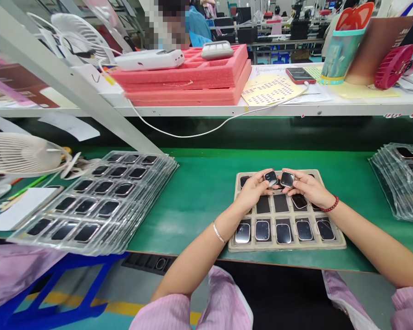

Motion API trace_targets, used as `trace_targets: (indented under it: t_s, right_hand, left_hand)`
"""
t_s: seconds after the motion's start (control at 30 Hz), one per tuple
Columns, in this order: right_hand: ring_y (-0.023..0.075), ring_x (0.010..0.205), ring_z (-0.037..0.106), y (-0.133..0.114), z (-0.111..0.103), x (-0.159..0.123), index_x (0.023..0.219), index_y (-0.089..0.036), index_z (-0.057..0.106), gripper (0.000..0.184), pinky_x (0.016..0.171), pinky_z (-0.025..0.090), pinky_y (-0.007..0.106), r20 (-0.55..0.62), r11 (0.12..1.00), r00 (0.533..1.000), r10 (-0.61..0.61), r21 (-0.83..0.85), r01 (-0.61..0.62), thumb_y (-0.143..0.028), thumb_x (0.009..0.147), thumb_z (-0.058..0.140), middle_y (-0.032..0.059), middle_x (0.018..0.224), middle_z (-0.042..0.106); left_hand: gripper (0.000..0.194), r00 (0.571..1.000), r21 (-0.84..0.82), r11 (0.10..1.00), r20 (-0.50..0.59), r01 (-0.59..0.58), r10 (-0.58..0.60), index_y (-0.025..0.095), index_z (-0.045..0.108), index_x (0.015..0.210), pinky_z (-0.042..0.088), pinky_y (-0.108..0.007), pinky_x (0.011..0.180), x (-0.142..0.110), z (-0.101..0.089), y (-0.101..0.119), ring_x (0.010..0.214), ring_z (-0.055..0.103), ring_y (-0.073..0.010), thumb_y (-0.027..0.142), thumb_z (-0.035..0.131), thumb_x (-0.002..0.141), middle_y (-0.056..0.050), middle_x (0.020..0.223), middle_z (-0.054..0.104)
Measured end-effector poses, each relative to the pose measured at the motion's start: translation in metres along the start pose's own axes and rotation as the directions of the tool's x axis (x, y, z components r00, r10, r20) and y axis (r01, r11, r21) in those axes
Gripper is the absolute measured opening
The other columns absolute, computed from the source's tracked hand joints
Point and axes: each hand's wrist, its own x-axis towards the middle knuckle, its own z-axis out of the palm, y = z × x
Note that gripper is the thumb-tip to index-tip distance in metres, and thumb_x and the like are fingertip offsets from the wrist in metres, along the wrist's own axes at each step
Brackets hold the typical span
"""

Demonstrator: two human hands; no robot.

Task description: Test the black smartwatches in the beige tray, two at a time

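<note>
The left hand (251,190) pinches a smartwatch body (270,178) narrowly by its edges; the right hand (308,188) pinches a second smartwatch body (287,179) likewise; both are just above the beige tray (289,246).

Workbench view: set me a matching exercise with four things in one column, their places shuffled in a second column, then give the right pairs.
Things:
1. Red beaded bracelet
2. Thin silver bangle
3. Stacked salmon-pink foam trays
4. Beige moulded tray of dark rounded-square watch cases

Places:
A. White upper shelf
B. Right wrist
C. Green bench mat
D. Left wrist

Pairs: 1-B, 2-D, 3-A, 4-C
</note>
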Motion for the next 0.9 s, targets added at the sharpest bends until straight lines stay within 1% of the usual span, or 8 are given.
trace_targets:
  t_s: [0.13,0.3,0.43,0.5,0.57,0.67,0.77,0.9]
  right_hand:
    - [0.0166,0.081,0.071,-0.002,0.003,-0.001,0.134,-0.022,0.055,0.050,0.073,0.061,0.033,-0.006,0.997,1.000,-0.029,-0.070,0.028,-0.026,0.085,0.064,0.0100,0.111,0.070]
    - [0.0146,0.072,0.070,-0.005,0.004,-0.003,0.124,-0.020,0.061,0.043,0.064,0.059,0.028,0.010,0.997,0.999,-0.037,-0.063,0.038,-0.034,0.084,0.067,0.0106,0.112,0.071]
    - [0.0128,0.055,0.065,-0.009,0.005,-0.005,0.103,-0.017,0.070,0.032,0.054,0.057,0.027,-0.008,0.998,1.000,0.020,-0.065,-0.020,-0.043,0.084,0.066,0.0096,0.091,0.075]
    - [0.0128,0.054,0.064,-0.010,0.006,-0.005,0.100,-0.017,0.070,0.028,0.054,0.057,0.027,-0.021,0.997,0.999,0.031,-0.076,-0.032,-0.039,0.084,0.066,0.0084,0.087,0.075]
    - [0.0131,0.059,0.066,-0.011,0.008,-0.005,0.106,-0.019,0.069,0.027,0.054,0.056,0.026,-0.011,0.997,1.000,0.008,-0.083,-0.009,-0.031,0.082,0.066,0.0076,0.095,0.075]
    - [0.0141,0.068,0.068,-0.012,0.009,-0.005,0.113,-0.021,0.066,0.035,0.057,0.056,0.026,0.007,0.992,0.999,-0.045,-0.114,0.046,-0.022,0.078,0.066,0.0076,0.107,0.072]
    - [0.0143,0.068,0.068,-0.012,0.009,-0.005,0.114,-0.020,0.065,0.036,0.058,0.056,0.026,0.008,0.987,0.998,-0.063,-0.145,0.064,-0.024,0.079,0.065,0.0084,0.107,0.072]
    - [0.0121,0.059,0.065,-0.011,0.008,-0.005,0.109,-0.018,0.066,0.029,0.056,0.056,0.026,0.001,0.989,1.000,-0.023,-0.146,0.023,-0.034,0.084,0.064,0.0074,0.094,0.074]
  left_hand:
    - [0.054,1.000,0.057,0.998,-0.015,-0.005,0.006,0.014,0.053,0.128,0.053,-0.021,0.061,0.000,0.001,0.001,0.088,0.069,-0.0181,0.022,0.067,0.076,-0.013,0.114,0.065]
    - [0.046,0.999,0.139,0.990,-0.032,-0.014,0.019,0.011,0.059,0.118,0.047,-0.021,0.052,0.000,0.001,0.002,0.072,0.070,-0.0173,0.035,0.066,0.079,-0.013,0.102,0.069]
    - [0.036,1.000,0.181,0.983,-0.028,-0.002,0.007,0.011,0.064,0.107,0.040,-0.019,0.045,-0.002,0.002,0.003,0.056,0.065,-0.0131,0.039,0.060,0.084,-0.012,0.094,0.073]
    - [0.034,1.000,0.184,0.983,-0.020,-0.003,0.007,0.012,0.063,0.108,0.040,-0.018,0.045,-0.002,0.002,0.003,0.060,0.067,-0.0136,0.035,0.060,0.083,-0.012,0.098,0.072]
    - [0.035,1.000,0.185,0.983,-0.015,-0.018,0.021,0.013,0.062,0.111,0.042,-0.018,0.046,-0.003,0.003,0.003,0.068,0.069,-0.0156,0.029,0.063,0.080,-0.012,0.105,0.071]
    - [0.041,1.000,0.188,0.982,-0.013,-0.025,0.028,0.015,0.060,0.116,0.045,-0.018,0.050,-0.003,0.004,0.003,0.077,0.070,-0.0169,0.020,0.064,0.076,-0.012,0.111,0.069]
    - [0.042,1.000,0.195,0.981,-0.012,-0.020,0.022,0.015,0.059,0.117,0.046,-0.018,0.051,-0.003,0.004,0.002,0.078,0.070,-0.0171,0.021,0.065,0.076,-0.012,0.110,0.068]
    - [0.037,1.000,0.189,0.982,-0.008,-0.012,0.014,0.013,0.061,0.113,0.045,-0.018,0.050,-0.002,0.003,0.003,0.072,0.069,-0.0155,0.028,0.066,0.080,-0.012,0.104,0.070]
